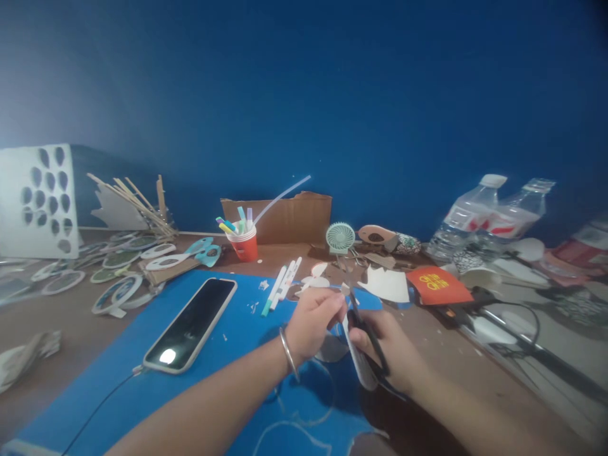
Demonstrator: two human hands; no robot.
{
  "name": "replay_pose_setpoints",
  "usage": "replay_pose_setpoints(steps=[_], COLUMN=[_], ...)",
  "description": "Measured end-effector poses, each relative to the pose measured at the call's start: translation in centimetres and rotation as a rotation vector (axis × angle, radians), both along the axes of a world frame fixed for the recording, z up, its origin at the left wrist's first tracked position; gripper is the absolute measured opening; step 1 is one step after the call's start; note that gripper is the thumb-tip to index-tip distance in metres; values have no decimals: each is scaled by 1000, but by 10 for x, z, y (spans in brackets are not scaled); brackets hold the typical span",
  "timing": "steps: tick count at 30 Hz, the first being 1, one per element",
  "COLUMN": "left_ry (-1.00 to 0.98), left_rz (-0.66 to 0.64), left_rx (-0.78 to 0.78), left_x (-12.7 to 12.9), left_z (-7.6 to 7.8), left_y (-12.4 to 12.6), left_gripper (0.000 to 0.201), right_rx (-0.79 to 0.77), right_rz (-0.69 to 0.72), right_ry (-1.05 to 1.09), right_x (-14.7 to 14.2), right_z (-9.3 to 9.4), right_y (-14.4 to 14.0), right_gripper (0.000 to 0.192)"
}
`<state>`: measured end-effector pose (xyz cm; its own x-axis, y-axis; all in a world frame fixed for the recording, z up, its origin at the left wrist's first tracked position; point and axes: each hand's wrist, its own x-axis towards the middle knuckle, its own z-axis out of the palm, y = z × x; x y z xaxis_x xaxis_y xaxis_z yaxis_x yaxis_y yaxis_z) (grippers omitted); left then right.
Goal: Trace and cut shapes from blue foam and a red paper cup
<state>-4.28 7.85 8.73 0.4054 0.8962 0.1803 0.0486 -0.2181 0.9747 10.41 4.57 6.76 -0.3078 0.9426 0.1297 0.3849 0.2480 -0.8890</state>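
Yellow lettering stands on the orange-red card (437, 284), lying at about two o'clock from the right hand (389, 345); the letters are too blurred and inverted to read. The water bottles (479, 221), farther out at two o'clock, carry red-and-white labels whose print cannot be made out. No other writing is legible on the table (71, 329).
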Motion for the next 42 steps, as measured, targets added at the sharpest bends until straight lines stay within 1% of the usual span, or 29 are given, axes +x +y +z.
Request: replay_pose_setpoints(steps=[3, 6, 13, 21, 26, 35, 42], left_ry=[5, -1, -23, -43, -50, -69, -68], left_rz=[38, 49, -64, -127, -154, -156, -137], left_rx=[4, 9, -16, -27, -31, -30, -29], left_x=[2, 2, -1, -5, -5, -7, -8], left_z=[1, 2, 1, 6, 8, 8, 7], left_y=[-2, -2, 3, 6, 9, 11, 12], left_gripper=[35, 32, 28, 28, 30, 32, 33], right_rx=[-23, -61, -97, -68, -43, -45, -19], right_rz=[5, 27, 66, 75, 72, 49, 42], right_ry=[-4, 11, 9, -36, -20, -31, -61], right_x=[-1, -1, 1, 4, 4, 4, 5], right_z=[-5, -8, -2, 2, 3, 6, 3], right_y=[0, 1, 1, 0, 1, -1, 1], right_gripper=[62, 61, 61, 63, 62, 64, 66])
